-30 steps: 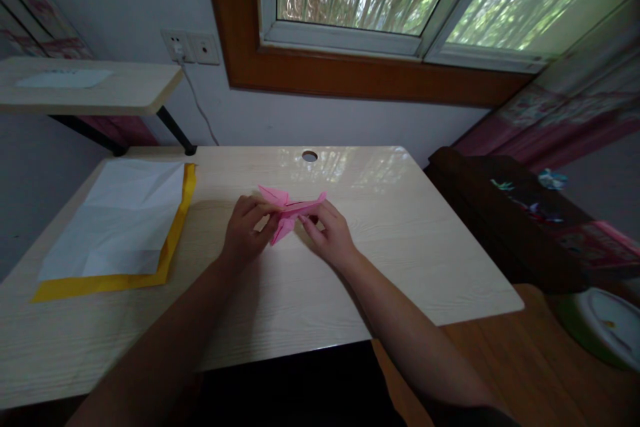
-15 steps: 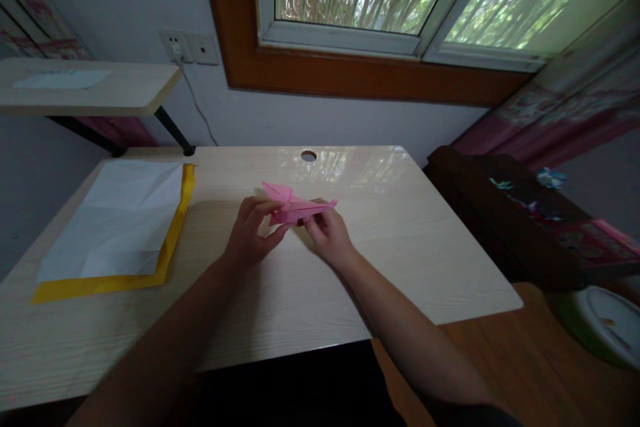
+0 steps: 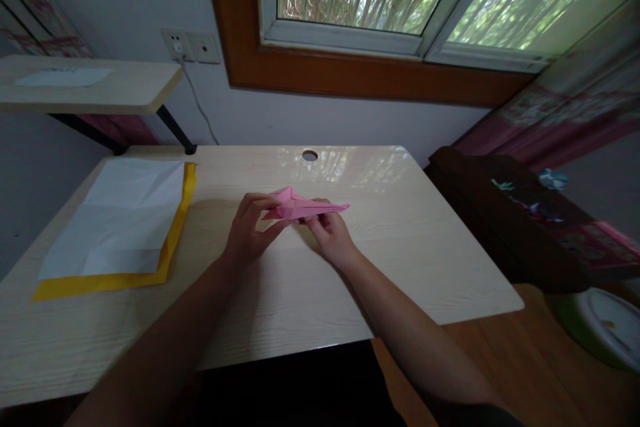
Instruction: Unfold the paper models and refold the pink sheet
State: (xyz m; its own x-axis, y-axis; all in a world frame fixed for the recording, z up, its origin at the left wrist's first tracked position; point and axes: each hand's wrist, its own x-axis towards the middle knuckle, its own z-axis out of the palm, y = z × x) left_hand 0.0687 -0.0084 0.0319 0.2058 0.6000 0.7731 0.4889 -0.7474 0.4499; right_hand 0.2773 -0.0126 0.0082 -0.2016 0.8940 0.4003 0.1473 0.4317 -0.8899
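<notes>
At the middle of a pale desk (image 3: 400,267), seen from above, we find two bare hands both holding one pink folded paper (image 3: 307,209). The left hand (image 3: 249,227) grips its left end in a narrow pinch, fingers over the top and thumb at the near edge. The right hand (image 3: 331,235) is curled around the long body, thumb on the near side, other fingers partly hidden from us. A peaked fold rises at the left, and a slim point reaches past the right hand. The paper seems raised over the desk, though we cannot tell whether it touches.

We judge the step in hand to be shaping the folds. The next move seems to call for a steady right hand and a light left pinch, so that a crease can be pressed without crumpling.

Farther left, a creased white sheet (image 3: 115,220) lies on a yellow sheet (image 3: 174,237). By the desk's far edge is a round hole (image 3: 310,155); beyond it, a wood-framed window (image 3: 350,70). To the right stands a dark cabinet (image 3: 490,227) bearing small, blurred items.
</notes>
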